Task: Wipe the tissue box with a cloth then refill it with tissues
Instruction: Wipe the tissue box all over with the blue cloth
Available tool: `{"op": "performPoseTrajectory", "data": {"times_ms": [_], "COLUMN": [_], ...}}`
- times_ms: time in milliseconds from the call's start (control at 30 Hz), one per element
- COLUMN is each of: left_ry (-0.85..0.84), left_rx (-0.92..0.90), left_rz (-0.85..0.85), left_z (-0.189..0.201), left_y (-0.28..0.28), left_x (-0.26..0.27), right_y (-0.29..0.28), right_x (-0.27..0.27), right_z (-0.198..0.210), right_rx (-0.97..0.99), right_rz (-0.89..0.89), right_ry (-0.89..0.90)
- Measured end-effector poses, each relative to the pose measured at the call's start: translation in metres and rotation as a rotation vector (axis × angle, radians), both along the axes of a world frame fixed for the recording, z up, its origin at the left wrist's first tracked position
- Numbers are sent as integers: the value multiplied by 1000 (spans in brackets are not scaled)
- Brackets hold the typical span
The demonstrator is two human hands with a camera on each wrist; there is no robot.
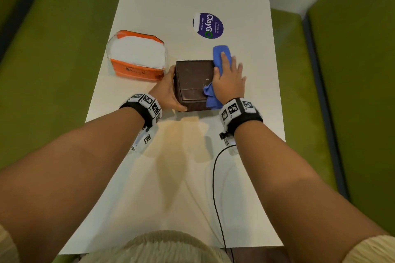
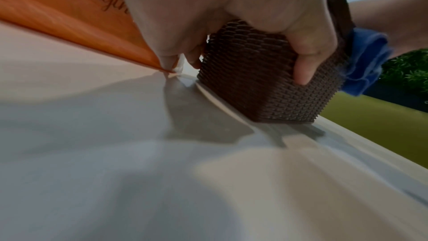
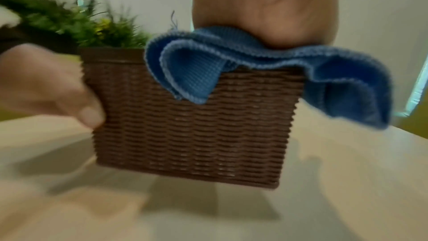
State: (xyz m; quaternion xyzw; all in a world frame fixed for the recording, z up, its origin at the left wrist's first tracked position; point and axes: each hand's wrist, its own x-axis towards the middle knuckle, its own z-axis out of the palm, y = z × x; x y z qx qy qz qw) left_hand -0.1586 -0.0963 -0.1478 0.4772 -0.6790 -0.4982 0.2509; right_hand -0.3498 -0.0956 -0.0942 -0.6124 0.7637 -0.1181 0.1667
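A brown woven tissue box (image 1: 192, 83) (image 2: 261, 78) (image 3: 192, 122) stands on the white table (image 1: 171, 2). My left hand (image 1: 168, 92) grips its left side, thumb on the near face (image 2: 303, 65). My right hand (image 1: 228, 77) lies flat on a blue cloth (image 1: 221, 54) (image 3: 254, 65) (image 2: 363, 61), pressing it on the right part of the box's lid; the cloth hangs over the near and far edges. An orange pack of white tissues (image 1: 136, 55) (image 2: 67, 16) lies just left of the box.
A round purple sticker (image 1: 208, 25) is on the table beyond the box. Green upholstered seats (image 1: 53, 60) flank the table on both sides. A black cable (image 1: 215, 188) runs from my right wrist over the table's near edge. Green plants (image 3: 69, 17) stand behind.
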Motion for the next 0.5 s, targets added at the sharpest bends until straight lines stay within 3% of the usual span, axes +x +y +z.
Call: {"op": "performPoseTrajectory", "data": {"times_ms": [100,367,500], "left_ry": [3,-39,-64], "left_rx": [0,17,45], "left_rz": [10,-23,-15], "left_z": [-4,-2,2], "left_y": [-1,-16,-28], "left_x": [0,1,0], "right_y": [0,-14,-12], "right_x": [-13,-37,-67], "right_z": [4,0,-19], "right_rx": [-5,11,19], "right_rz": [-221,-506,-522], "right_ry": [-303,-525,-537]}}
